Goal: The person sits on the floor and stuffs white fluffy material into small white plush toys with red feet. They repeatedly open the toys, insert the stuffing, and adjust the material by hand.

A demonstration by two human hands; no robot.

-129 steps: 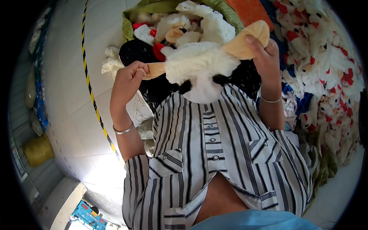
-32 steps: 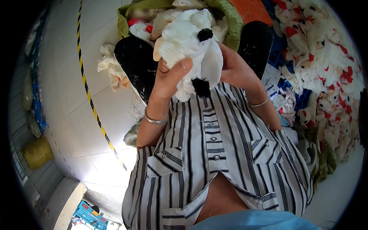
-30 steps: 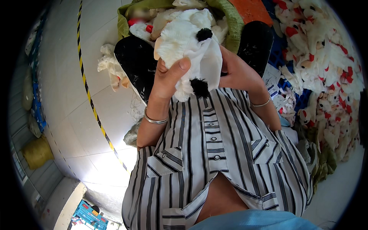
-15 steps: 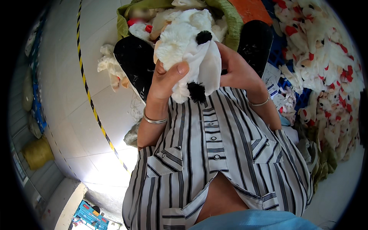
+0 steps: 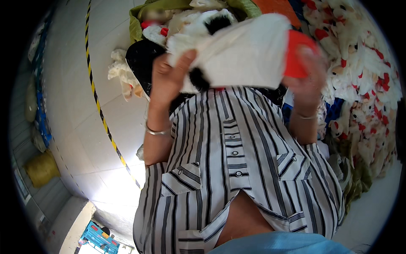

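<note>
A white plush toy skin [image 5: 249,53] with two black furry patches and a red end is stretched flat between my hands, above my lap. My left hand [image 5: 171,76] is closed on its fluffy left side, thumb on top. At the red end, my right hand [image 5: 308,70] grips the fabric; motion blurs its fingers. Behind the plush skin stands an open green sack [image 5: 136,25] holding more white plush pieces [image 5: 186,21] with bits of red.
A large heap of white and red plush pieces [image 5: 368,84] lies at the right. One pale plush piece [image 5: 122,72] rests on the tiled floor at the left, near yellow-black tape [image 5: 95,93]. Further left is a yellow bundle [image 5: 42,168]. Something orange [image 5: 279,10] lies beyond the sack.
The plush skin was bunched up between both hands. My right hand has moved to the right, pulling it out long, and a red end now shows.
</note>
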